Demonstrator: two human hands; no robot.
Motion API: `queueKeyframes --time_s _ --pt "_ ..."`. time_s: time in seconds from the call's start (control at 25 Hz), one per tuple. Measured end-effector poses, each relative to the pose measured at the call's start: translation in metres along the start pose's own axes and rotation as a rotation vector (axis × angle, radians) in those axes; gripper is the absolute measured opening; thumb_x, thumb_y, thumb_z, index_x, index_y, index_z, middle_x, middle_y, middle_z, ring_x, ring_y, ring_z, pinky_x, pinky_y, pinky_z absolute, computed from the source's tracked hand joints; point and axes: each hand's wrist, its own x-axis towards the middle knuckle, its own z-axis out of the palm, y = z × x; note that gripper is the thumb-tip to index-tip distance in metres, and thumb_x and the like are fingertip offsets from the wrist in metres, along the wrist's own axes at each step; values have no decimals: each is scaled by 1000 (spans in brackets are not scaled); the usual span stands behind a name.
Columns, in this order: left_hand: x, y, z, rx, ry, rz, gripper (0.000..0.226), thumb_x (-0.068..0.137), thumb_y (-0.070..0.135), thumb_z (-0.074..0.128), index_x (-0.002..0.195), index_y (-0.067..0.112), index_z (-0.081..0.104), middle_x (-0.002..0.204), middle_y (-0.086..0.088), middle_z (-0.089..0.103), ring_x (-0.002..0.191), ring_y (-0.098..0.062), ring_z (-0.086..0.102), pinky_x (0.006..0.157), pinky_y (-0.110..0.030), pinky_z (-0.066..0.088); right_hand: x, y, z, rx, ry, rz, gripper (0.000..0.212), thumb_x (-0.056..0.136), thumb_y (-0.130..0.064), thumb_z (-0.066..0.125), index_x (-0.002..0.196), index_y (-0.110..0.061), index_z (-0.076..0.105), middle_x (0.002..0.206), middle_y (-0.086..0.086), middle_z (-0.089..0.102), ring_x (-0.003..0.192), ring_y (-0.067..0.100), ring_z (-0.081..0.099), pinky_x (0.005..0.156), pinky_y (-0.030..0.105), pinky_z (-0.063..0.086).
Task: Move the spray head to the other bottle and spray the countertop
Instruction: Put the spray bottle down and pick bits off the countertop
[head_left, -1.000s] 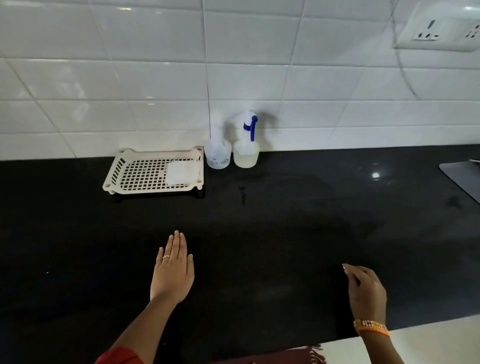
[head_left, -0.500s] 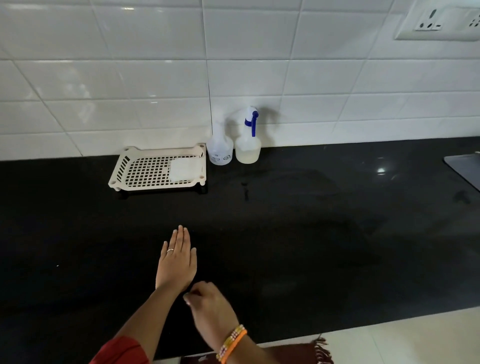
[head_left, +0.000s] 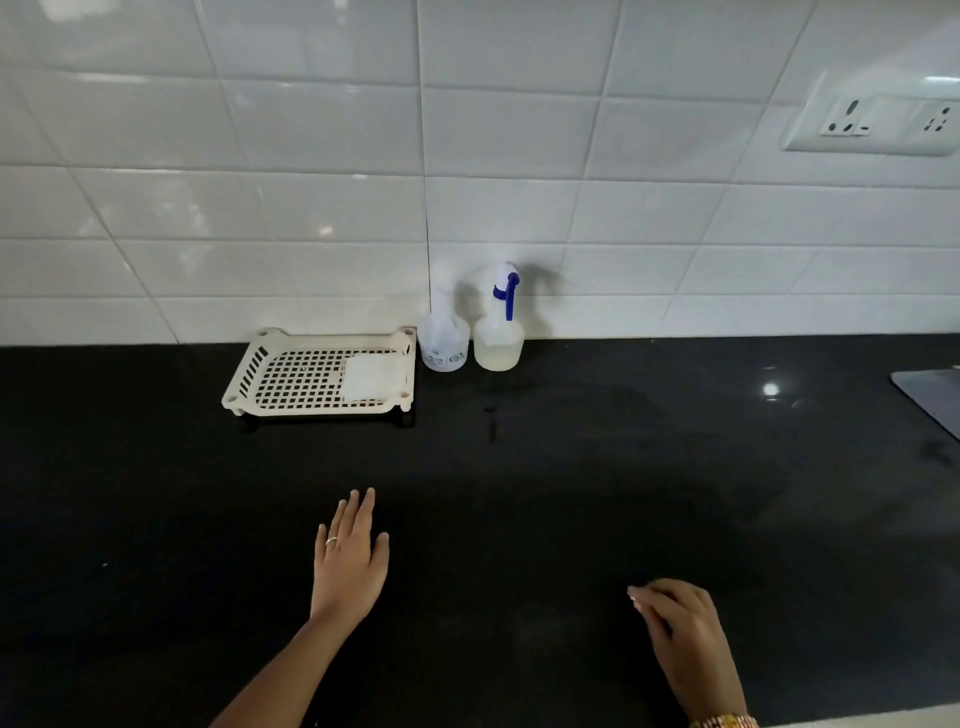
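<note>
Two small clear bottles stand side by side against the tiled wall. The right bottle (head_left: 497, 349) carries the white spray head with a blue trigger (head_left: 506, 291). The left bottle (head_left: 443, 347) has a printed label and no spray head that I can make out. My left hand (head_left: 351, 558) lies flat on the black countertop (head_left: 597, 493), fingers together, well in front of the bottles. My right hand (head_left: 680, 629) rests lower right on the countertop, fingers loosely curled, nothing in it.
A cream perforated tray (head_left: 270, 387) with a white pad in its right part sits left of the bottles. A grey mat (head_left: 930, 397) shows at the right edge. A wall socket (head_left: 878, 124) is mounted upper right.
My right hand swung from beside my left wrist back out to the right across the countertop. My left hand stayed flat in place. The bottles have not moved.
</note>
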Motion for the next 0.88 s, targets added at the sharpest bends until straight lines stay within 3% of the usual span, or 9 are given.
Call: queueKeyframes --time_s 0.12,0.2,0.28,0.36,0.44,0.48,0.56,0.72,0.88 --pt "5 24 -1 -95 47 5 61 95 25 44 148 28 13 158 3 13 146 -16 2 118 -44 -1 14 0 5 24 5 -71 14 84 -26 66 91 -17 75 98 5 68 81 13 67 84 14 46" --pt "18 45 -5 -113 97 87 61 95 23 45 147 30 15 157 5 14 145 -13 2 118 -42 -1 25 9 11 -24 29 -113 63 97 -53 25 81 -22 77 86 0 70 71 9 68 79 10 46" --pt "36 72 -11 -151 152 177 60 94 22 45 147 29 17 157 6 18 145 -12 3 118 -41 0 36 -20 -8 -20 -80 -20 51 91 -59 39 70 -31 75 78 -6 70 68 8 69 71 21 56" --pt "63 98 -18 -191 194 220 59 95 23 45 147 26 19 155 5 22 146 -14 7 120 -42 2 49 -52 -23 15 -270 -19 15 82 -32 71 69 -31 64 97 5 70 97 20 67 92 39 51" --pt "96 120 -27 -228 199 213 59 94 25 46 147 22 19 154 2 26 146 -18 8 120 -44 4 58 -71 -19 291 -514 14 20 76 -37 75 72 -29 56 115 1 64 114 13 56 106 27 35" --pt "114 129 -31 -236 201 203 60 94 26 47 147 20 20 154 0 28 146 -20 8 120 -44 4 71 -80 -16 457 -524 132 20 69 -43 78 73 -32 62 108 -7 67 108 6 59 102 23 39" --pt "155 141 -37 -218 193 165 66 92 29 49 148 19 17 153 -3 29 146 -24 7 119 -46 5 98 -93 -10 842 -388 323 9 75 -25 78 69 -32 74 90 -8 73 93 7 66 82 24 53" --pt "229 150 -41 -137 141 17 77 90 40 50 149 13 8 153 -7 29 146 -27 4 118 -45 3 173 -136 -6 1602 -429 685 10 83 0 65 90 2 72 90 13 75 94 28 66 64 28 60" --pt "282 154 -35 -189 138 -39 82 86 50 55 149 15 15 154 -4 27 146 -26 7 118 -43 5 240 -169 -5 1808 -596 833 21 84 5 62 104 10 64 106 23 67 100 33 64 58 29 61"
